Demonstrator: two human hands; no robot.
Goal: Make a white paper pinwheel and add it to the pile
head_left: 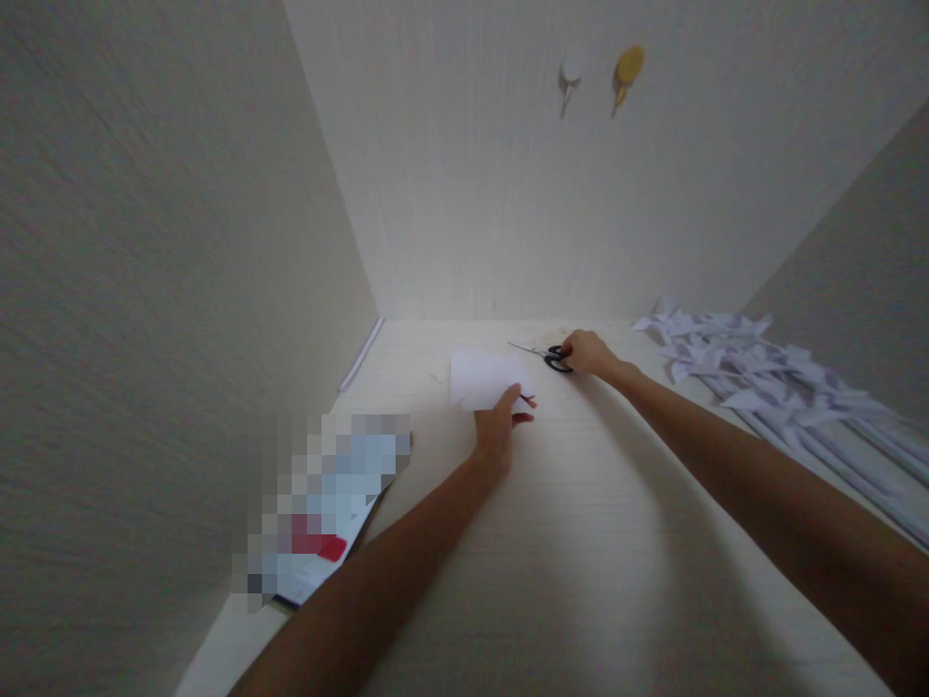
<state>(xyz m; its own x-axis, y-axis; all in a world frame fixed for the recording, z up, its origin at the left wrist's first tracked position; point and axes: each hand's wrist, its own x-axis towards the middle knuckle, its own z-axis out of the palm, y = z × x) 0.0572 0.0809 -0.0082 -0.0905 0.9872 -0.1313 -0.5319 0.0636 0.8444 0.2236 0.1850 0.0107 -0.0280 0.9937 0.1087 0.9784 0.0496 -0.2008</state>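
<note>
A small sheet of white paper (483,378) is gripped at its right edge by my left hand (499,426), thumb on top and fingers beneath. To the right of it, my right hand (586,353) has its fingers closed at the black handles of a pair of scissors (555,358). The scissors' metal blades point left, toward the paper's upper right corner, and look apart from it. They lie on or just above the pale tabletop (566,503); which of the two I cannot tell.
Folded white paper pinwheels (755,368) with rolled paper sticks (863,474) pile up on the right. A phone-like device (363,494), partly blurred out, leans at the left. One white paper roll (361,355) lies along the left wall. Two hooks, white (572,73) and yellow (630,66), hang on the back wall.
</note>
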